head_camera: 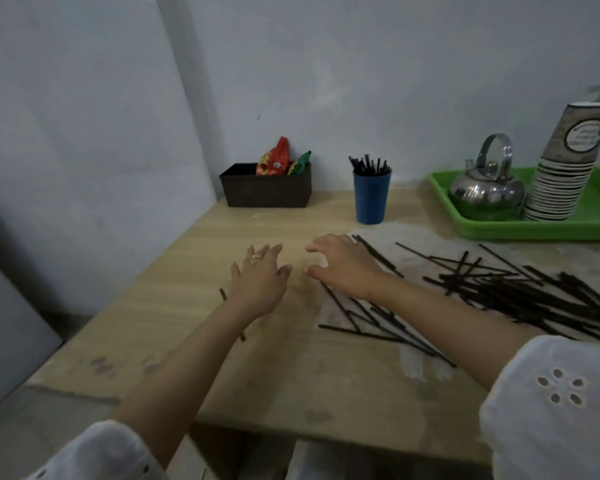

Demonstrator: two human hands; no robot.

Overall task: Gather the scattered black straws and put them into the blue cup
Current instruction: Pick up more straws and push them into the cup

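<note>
While both bare arms reach over the table, left hand: flat, palm down, fingers straight and spread, holding nothing; a ring sits on one finger.
Right hand: palm down, fingers loosely bent and apart from the thumb, nothing gripped that I can see; it is just beside the left hand and over the left edge of the straws.
Single straw: lies on the table and passes under the left wrist; whether the wrist touches it, I cannot tell.
Small group of straws: crossed over one another on the table, partly under the right forearm.
Big heap of straws: flat on the table to the right, tangled, near the front of the green tray.
Blue cup: upright at the back of the table, well apart from both hands, between the box and the tray.
Straws in the cup: a bunch standing on end, tips above the rim.
Dark box: left of the cup, against the wall, with red and green packets sticking out.
Green tray: back right corner, carrying a metal kettle and a tall stack of paper cups.
Table: light wood top, worn pale under the straws.
Sleeves: white, with eyelet holes.
</note>
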